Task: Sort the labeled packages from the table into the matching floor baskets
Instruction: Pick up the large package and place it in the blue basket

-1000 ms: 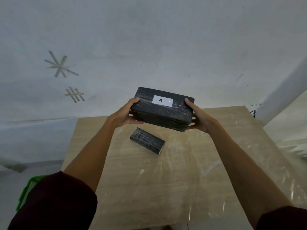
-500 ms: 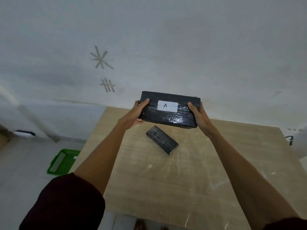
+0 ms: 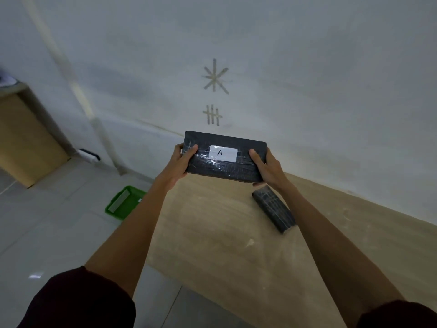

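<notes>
- A green plastic basket (image 3: pixel 124 202) sits on the floor left of the tabletop (image 3: pixel 224 245); a pale flat item lies inside, its label unreadable.
- Left hand (image 3: pixel 181 163) and right hand (image 3: pixel 266 168) clamp the ends of the black film-wrapped package labelled A (image 3: pixel 224 157), held in the air.
- Carrying step, I'd judge; next, find basket A.
- A smaller black wrapped package (image 3: pixel 274 211) waits on the tabletop.

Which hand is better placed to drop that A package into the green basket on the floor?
Probably the left hand: the green basket sits on the floor to the table's left. Both hands grip the package.
</notes>
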